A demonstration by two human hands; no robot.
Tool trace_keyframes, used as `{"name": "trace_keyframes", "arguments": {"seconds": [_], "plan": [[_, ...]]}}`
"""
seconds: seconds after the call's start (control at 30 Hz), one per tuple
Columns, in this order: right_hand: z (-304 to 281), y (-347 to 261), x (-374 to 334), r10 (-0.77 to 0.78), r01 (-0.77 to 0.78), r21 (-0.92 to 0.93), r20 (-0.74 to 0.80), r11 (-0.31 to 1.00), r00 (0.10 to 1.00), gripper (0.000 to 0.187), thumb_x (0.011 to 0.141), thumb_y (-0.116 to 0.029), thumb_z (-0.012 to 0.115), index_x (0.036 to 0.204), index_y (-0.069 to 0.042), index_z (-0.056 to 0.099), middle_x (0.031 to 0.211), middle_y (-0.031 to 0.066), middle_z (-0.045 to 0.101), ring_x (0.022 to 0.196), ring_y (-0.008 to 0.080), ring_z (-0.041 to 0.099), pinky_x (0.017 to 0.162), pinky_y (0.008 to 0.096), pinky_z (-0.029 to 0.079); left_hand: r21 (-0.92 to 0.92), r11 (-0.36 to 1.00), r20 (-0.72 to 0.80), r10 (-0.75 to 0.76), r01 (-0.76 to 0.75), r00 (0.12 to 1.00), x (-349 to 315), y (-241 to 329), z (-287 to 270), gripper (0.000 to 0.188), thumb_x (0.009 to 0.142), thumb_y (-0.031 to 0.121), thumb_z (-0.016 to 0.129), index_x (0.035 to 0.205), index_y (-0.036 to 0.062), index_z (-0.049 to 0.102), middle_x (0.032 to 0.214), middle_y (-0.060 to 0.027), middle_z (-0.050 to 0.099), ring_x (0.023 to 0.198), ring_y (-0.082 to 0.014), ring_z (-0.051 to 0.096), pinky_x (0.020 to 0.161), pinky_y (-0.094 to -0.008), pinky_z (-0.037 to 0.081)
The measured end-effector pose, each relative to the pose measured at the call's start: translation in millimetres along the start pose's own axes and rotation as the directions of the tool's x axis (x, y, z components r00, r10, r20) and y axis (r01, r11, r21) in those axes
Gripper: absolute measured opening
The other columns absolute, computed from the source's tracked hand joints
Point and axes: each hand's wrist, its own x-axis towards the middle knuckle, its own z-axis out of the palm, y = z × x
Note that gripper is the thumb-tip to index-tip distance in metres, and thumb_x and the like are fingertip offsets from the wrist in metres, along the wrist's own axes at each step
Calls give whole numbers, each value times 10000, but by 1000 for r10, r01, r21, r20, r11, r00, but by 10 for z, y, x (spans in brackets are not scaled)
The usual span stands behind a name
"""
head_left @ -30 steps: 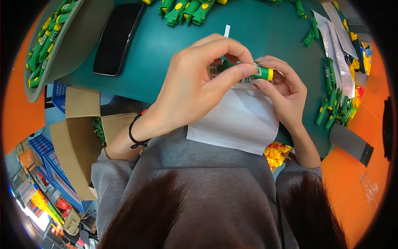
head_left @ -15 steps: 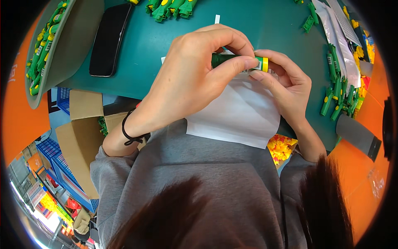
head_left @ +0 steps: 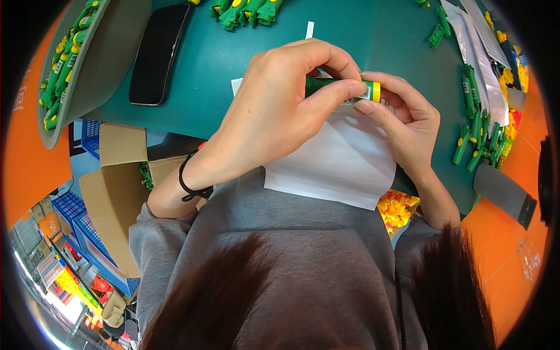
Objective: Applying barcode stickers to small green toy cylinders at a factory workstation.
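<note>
Pinching small green cylindrical plastic tube with yellow end band (head_left: 341,88) above near edge of teal tabletop (head_left: 373,41): left hand (head_left: 280,111) fingers wrapped over body, right hand (head_left: 402,116) fingertips closed on banded end. Risk: label skews if grip slips. White paper sheet (head_left: 338,157) beneath. Brown cardboard box (head_left: 111,192) at left edge holds green pieces; grey tray (head_left: 87,81) at far-left corner full of green-yellow tubes.
</note>
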Motion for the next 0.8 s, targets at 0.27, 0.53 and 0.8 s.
{"name": "trace_keyframes", "arguments": {"seconds": [0.27,0.53,0.8], "plan": [[-15,20,-14,21,-21,3,-6,1000,1000,380,861,105,728,1232,76,654,1166,130,680,1022,181,680,875,288,588,-6,996,41,-88,89,995,28,1,1,115,941,61,695,998,-39,685,1008,-66,701,930,-113,637,862,-266,522],[-84,49,-3,-124,125,-4,69,992,990,434,811,107,756,1233,65,659,1278,155,626,1166,217,609,1006,347,497,104,994,22,-47,44,999,36,64,34,183,924,176,755,992,9,720,884,-50,722,758,-99,633,699,-259,508],[22,54,103,-235,210,-595,37,776,971,483,781,-113,847,1242,-89,703,1221,114,638,1147,274,571,989,369,450,122,980,-193,178,-156,965,74,91,-450,180,949,182,704,972,14,763,865,-44,735,695,-101,615,635,-238,471]]}}
